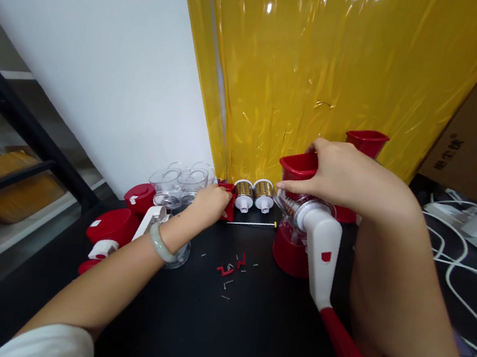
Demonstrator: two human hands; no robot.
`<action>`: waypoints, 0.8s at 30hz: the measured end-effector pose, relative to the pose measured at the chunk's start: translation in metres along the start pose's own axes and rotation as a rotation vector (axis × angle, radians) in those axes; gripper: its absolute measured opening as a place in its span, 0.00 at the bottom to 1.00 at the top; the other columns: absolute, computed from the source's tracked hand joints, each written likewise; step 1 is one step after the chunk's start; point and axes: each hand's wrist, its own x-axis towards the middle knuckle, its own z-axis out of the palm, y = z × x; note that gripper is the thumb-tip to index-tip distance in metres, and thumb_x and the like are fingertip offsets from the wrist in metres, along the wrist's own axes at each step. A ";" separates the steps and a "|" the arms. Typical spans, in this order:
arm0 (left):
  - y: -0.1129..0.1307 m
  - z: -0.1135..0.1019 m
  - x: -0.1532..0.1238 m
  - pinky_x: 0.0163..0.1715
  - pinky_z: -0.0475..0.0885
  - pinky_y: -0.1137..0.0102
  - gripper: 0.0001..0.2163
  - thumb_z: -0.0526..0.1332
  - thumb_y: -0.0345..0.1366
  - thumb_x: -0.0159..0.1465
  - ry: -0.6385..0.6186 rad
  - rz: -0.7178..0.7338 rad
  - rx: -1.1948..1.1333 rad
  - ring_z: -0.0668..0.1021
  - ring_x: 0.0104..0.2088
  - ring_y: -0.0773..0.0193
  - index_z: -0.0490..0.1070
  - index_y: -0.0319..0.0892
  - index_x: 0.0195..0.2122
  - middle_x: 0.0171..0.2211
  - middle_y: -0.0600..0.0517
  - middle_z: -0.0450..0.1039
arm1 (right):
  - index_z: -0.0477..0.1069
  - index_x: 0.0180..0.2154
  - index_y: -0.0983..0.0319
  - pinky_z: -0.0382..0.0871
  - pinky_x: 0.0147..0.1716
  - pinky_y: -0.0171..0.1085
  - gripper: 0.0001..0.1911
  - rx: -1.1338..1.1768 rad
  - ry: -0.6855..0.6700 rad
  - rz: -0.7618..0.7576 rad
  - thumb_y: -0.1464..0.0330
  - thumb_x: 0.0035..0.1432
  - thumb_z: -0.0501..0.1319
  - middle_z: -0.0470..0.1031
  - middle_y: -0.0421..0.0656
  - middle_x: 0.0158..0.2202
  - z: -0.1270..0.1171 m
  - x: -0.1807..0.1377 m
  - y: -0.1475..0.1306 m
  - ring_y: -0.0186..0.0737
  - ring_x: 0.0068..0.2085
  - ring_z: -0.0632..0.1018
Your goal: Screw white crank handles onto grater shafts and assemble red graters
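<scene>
A red and white hand-crank rotary grater [301, 237] stands on the black table [240, 336], its white crank with a red grip [333, 296] pointing toward me. My right hand [339, 173] is closed over the grater's red hopper [297, 165]. My left hand [209, 204], with a pale bangle on the wrist, is closed on a small red part [230, 198] near two metal drum blades [254, 193] with white ends. A thin metal rod [252, 223] lies just in front of the blades.
Clear plastic cups [179, 181] and red and white grater parts [115, 228] lie at the left. Small red bits and pins [234, 265] are scattered mid-table. A second red hopper [366, 141] stands behind. Yellow plastic sheeting [329, 66] hangs at the back; white cables [464, 238] lie at the right.
</scene>
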 end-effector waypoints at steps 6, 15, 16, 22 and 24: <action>0.005 -0.007 0.030 0.58 0.70 0.60 0.41 0.83 0.38 0.46 -0.138 0.024 0.115 0.77 0.58 0.42 0.69 0.33 0.60 0.57 0.31 0.76 | 0.75 0.44 0.61 0.66 0.29 0.43 0.39 -0.059 -0.006 0.000 0.36 0.45 0.69 0.80 0.52 0.36 -0.004 -0.004 -0.003 0.53 0.36 0.79; 0.005 -0.010 0.049 0.56 0.73 0.62 0.42 0.79 0.38 0.52 -0.324 0.027 -0.024 0.77 0.61 0.38 0.65 0.27 0.65 0.61 0.25 0.72 | 0.75 0.43 0.62 0.64 0.30 0.42 0.39 -0.043 -0.004 -0.025 0.36 0.45 0.69 0.78 0.50 0.35 -0.004 -0.003 0.003 0.50 0.35 0.78; 0.004 -0.010 0.048 0.56 0.72 0.62 0.41 0.79 0.38 0.53 -0.314 0.040 -0.029 0.77 0.61 0.39 0.66 0.27 0.64 0.61 0.25 0.73 | 0.75 0.43 0.62 0.64 0.30 0.42 0.39 -0.042 -0.003 -0.025 0.37 0.46 0.69 0.78 0.50 0.35 -0.004 -0.003 0.003 0.50 0.35 0.78; -0.002 0.001 0.055 0.56 0.71 0.63 0.43 0.82 0.35 0.46 -0.260 0.095 -0.077 0.79 0.58 0.41 0.69 0.30 0.62 0.59 0.28 0.75 | 0.75 0.44 0.62 0.65 0.31 0.43 0.37 -0.001 0.002 -0.011 0.39 0.45 0.71 0.77 0.50 0.35 -0.003 -0.003 0.002 0.52 0.36 0.79; -0.008 0.007 0.059 0.55 0.72 0.62 0.44 0.82 0.35 0.43 -0.234 0.123 -0.127 0.80 0.56 0.40 0.69 0.31 0.60 0.57 0.29 0.77 | 0.75 0.43 0.62 0.65 0.31 0.43 0.37 -0.001 0.010 -0.021 0.39 0.45 0.71 0.77 0.50 0.35 -0.003 -0.004 0.003 0.52 0.36 0.79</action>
